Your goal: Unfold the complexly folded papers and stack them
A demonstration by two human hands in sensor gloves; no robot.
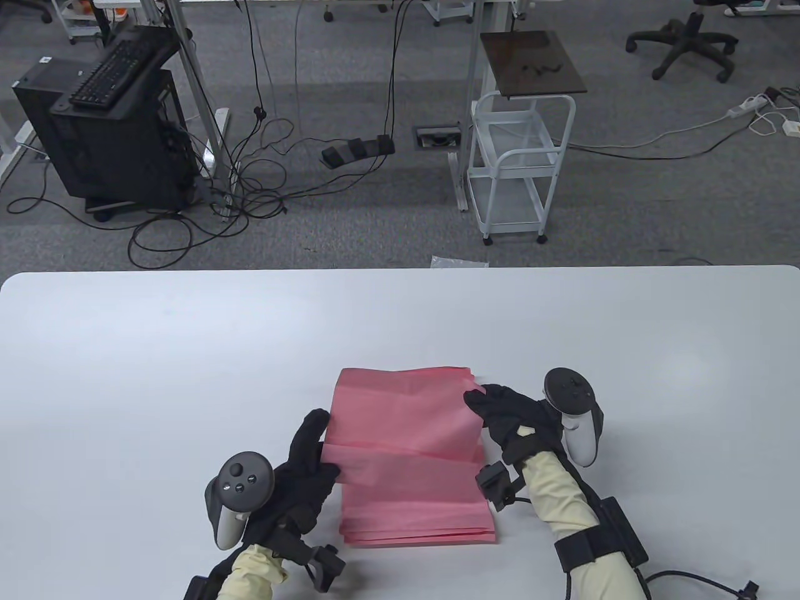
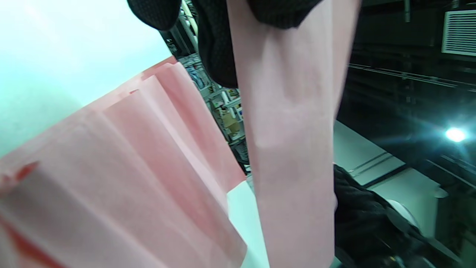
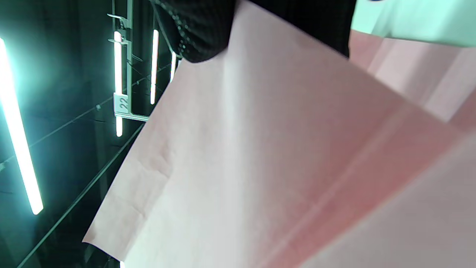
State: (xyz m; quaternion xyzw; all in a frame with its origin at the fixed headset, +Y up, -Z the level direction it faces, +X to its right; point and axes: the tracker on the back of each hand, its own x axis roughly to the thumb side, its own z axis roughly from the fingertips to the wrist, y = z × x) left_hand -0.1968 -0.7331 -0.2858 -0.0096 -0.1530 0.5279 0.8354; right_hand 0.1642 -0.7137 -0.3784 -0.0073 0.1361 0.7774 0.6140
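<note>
A stack of pink papers (image 1: 417, 500) lies on the white table (image 1: 187, 375) near its front edge. On top, one creased pink sheet (image 1: 406, 415) is lifted and partly unfolded. My left hand (image 1: 310, 459) grips its folded left edge, seen as a pink strip (image 2: 293, 149) in the left wrist view. My right hand (image 1: 500, 415) pinches the sheet's right edge near its far corner; the sheet (image 3: 260, 156) fills the right wrist view. The stack's folded layers (image 2: 130, 167) show under the strip.
The table's far edge runs across the middle of the table view. Beyond it on the floor stand a white wheeled cart (image 1: 519, 169), a black computer tower with a keyboard (image 1: 112, 125), and loose cables (image 1: 250, 181).
</note>
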